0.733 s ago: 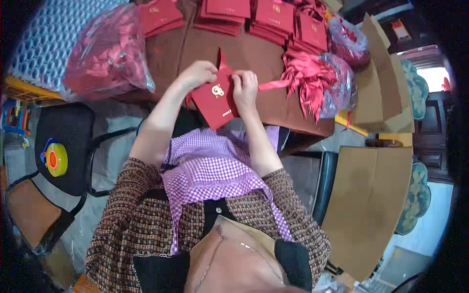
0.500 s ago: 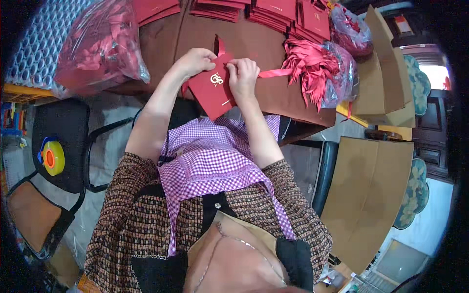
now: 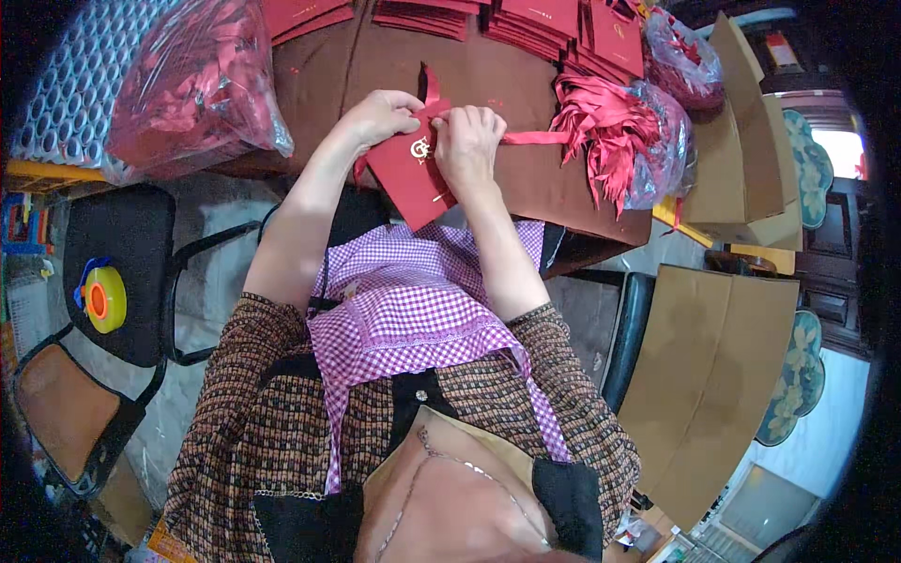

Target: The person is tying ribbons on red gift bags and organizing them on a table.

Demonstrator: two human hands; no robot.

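Observation:
A flat red paper gift bag [image 3: 405, 186] with a gold emblem lies tilted at the table's near edge, its lower corner over my lap. My left hand [image 3: 380, 119] pinches its upper left edge, thumb and fingertips together. At the upper right edge, my right hand [image 3: 469, 148] is curled closed on the bag, its fingertips partly hidden. Between the hands a red ribbon [image 3: 431, 86] sticks up from the bag's top. Another ribbon [image 3: 537, 138] runs from beside my right hand toward a heap of red ribbons [image 3: 605, 131]; whether the right fingers grip it is hidden.
Stacks of red bags [image 3: 530, 26] line the far side of the brown-covered table [image 3: 385, 61]. A clear plastic sack of red ribbons [image 3: 197, 94] stands at left. Cardboard boxes [image 3: 704, 375] are at right. A tape roll [image 3: 103, 298] sits on a black chair [image 3: 117, 225].
My right hand has turned slightly and now covers part of the gold emblem. Both hands keep their hold on the bag. The whole view has shifted a little.

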